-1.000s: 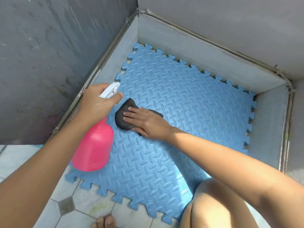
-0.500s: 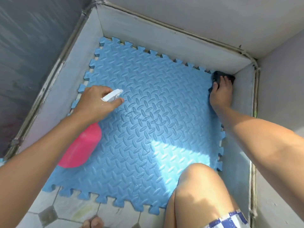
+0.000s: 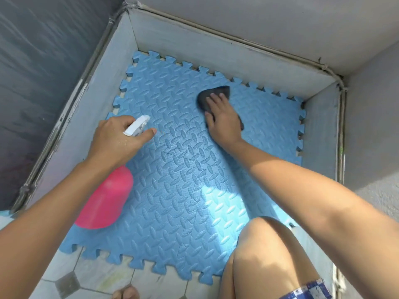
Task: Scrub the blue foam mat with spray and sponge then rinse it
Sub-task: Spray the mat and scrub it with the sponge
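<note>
The blue foam mat (image 3: 172,190) with a tread pattern and jigsaw edges lies flat on the floor inside a walled corner. My left hand (image 3: 116,139) grips the white trigger head of a pink spray bottle (image 3: 105,199) held over the mat's left side, forefinger stretched along the nozzle. My right hand (image 3: 222,119) lies flat with straight fingers on a dark sponge (image 3: 212,94), pressing it onto the mat near the far edge, right of centre. Part of the sponge is hidden under the palm.
Low grey kerb walls (image 3: 216,52) enclose the mat on the left, far and right sides. A dark wall (image 3: 43,72) rises at left. Pale floor tiles (image 3: 97,277) lie in front. My bare knee (image 3: 265,251) rests over the mat's near right corner, toes (image 3: 126,293) at the bottom edge.
My right hand slid the sponge from beside the bottle to the far right corner, then back left along the far edge. My left hand stays on the spray bottle.
</note>
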